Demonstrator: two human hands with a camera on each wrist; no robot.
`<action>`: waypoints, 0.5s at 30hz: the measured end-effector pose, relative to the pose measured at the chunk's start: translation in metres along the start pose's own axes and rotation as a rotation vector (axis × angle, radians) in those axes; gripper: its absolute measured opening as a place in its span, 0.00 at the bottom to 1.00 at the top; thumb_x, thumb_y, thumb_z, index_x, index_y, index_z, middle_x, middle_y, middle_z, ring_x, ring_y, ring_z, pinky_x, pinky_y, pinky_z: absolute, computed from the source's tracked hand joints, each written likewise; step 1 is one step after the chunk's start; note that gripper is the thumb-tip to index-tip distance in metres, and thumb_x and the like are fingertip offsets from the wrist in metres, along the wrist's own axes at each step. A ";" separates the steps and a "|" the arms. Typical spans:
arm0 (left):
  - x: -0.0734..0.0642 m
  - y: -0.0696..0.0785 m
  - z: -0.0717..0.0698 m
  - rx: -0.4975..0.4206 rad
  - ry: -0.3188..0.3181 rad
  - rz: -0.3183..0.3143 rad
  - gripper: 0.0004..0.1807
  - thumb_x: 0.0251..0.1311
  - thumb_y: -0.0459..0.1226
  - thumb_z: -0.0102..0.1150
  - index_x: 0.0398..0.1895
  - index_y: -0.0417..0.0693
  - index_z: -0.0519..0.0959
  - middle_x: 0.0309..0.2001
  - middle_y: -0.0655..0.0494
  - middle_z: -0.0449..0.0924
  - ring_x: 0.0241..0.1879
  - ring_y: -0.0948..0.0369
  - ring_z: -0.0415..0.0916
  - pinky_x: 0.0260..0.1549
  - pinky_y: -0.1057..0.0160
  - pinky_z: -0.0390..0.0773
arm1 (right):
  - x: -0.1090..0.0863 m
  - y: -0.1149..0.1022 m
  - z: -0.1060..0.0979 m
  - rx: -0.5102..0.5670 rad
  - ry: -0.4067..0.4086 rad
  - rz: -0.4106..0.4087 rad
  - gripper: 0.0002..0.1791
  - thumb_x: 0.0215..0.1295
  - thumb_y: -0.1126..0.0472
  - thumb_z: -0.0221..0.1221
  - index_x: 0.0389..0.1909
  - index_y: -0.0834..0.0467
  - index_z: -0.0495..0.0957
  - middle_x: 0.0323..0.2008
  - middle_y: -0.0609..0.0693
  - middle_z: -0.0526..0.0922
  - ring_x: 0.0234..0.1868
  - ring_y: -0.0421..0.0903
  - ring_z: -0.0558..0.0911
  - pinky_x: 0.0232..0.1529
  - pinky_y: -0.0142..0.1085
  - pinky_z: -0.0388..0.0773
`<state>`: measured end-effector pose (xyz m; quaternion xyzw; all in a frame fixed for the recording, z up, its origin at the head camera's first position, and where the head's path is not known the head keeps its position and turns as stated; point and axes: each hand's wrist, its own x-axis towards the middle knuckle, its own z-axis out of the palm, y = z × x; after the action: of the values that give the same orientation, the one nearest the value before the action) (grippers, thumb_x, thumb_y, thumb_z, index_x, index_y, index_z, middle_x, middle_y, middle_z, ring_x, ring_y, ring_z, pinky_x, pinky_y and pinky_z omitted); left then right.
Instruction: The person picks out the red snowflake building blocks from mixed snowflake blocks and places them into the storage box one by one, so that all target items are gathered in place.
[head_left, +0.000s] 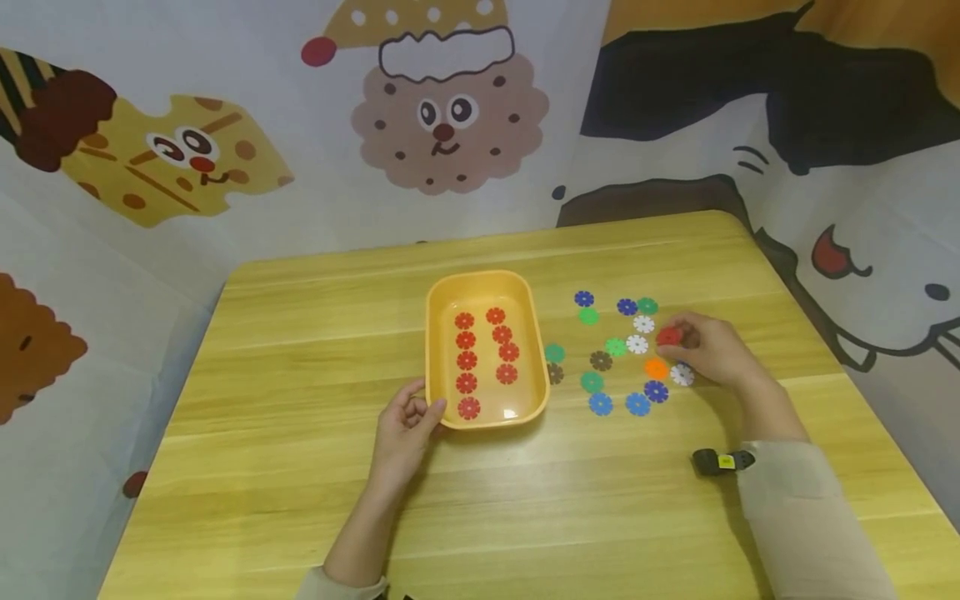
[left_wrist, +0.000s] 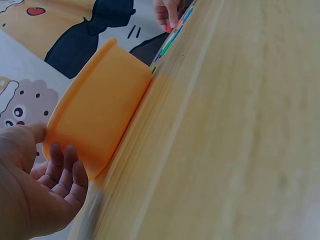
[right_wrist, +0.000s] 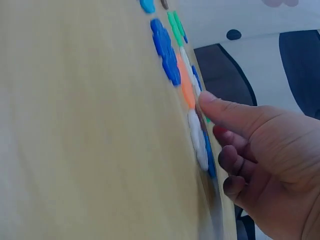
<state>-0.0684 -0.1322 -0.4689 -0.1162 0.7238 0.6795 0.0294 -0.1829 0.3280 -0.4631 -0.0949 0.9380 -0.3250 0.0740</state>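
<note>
My left hand [head_left: 402, 433] grips the near left corner of a yellow-orange plastic tray [head_left: 483, 287], thumb on its rim and fingers bent beneath. Inside the tray lie several red notched plastic discs [head_left: 467, 360] in two rough columns, the left one longer. To the right of the tray, my right hand [head_left: 716, 350] pinches another red disc [head_left: 669, 336] between thumb and fingers, over loose discs on the table. Closest to that hand are an orange disc [head_left: 657, 368] and a white disc [head_left: 682, 374]. In the right wrist view, the thumb hides most of the pinched disc.
Several blue, green, white and brown discs, such as a light blue disc [head_left: 637, 404] and a brown disc [head_left: 601, 360], are spread on the wooden table [head_left: 315, 358] right of the tray. A cartoon-printed cloth [head_left: 300, 208] hangs behind it. A black strapped device [head_left: 720, 462] sits at the right wrist.
</note>
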 end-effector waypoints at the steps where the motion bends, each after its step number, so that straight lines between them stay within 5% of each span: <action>1: 0.000 0.000 0.000 -0.001 0.000 -0.001 0.24 0.66 0.34 0.66 0.64 0.42 0.74 0.31 0.50 0.79 0.29 0.62 0.79 0.35 0.66 0.85 | 0.000 -0.002 0.001 0.003 0.014 -0.011 0.23 0.66 0.53 0.69 0.54 0.62 0.77 0.36 0.55 0.81 0.35 0.51 0.76 0.32 0.34 0.76; 8: 0.000 0.000 0.001 0.005 -0.002 -0.002 0.24 0.66 0.34 0.66 0.64 0.42 0.74 0.30 0.51 0.78 0.29 0.62 0.78 0.35 0.67 0.85 | 0.004 -0.023 0.012 0.041 0.082 -0.082 0.23 0.66 0.58 0.69 0.56 0.64 0.77 0.30 0.54 0.78 0.31 0.50 0.73 0.27 0.33 0.73; 15: 0.000 0.000 0.000 0.010 -0.001 0.009 0.24 0.66 0.34 0.66 0.64 0.42 0.74 0.30 0.51 0.78 0.29 0.62 0.78 0.34 0.67 0.85 | 0.012 -0.047 0.033 0.081 0.038 -0.164 0.22 0.64 0.58 0.70 0.54 0.65 0.78 0.33 0.53 0.80 0.32 0.47 0.76 0.31 0.31 0.76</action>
<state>-0.0686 -0.1321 -0.4689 -0.1124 0.7276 0.6762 0.0275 -0.1819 0.2695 -0.4609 -0.1622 0.9145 -0.3692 0.0333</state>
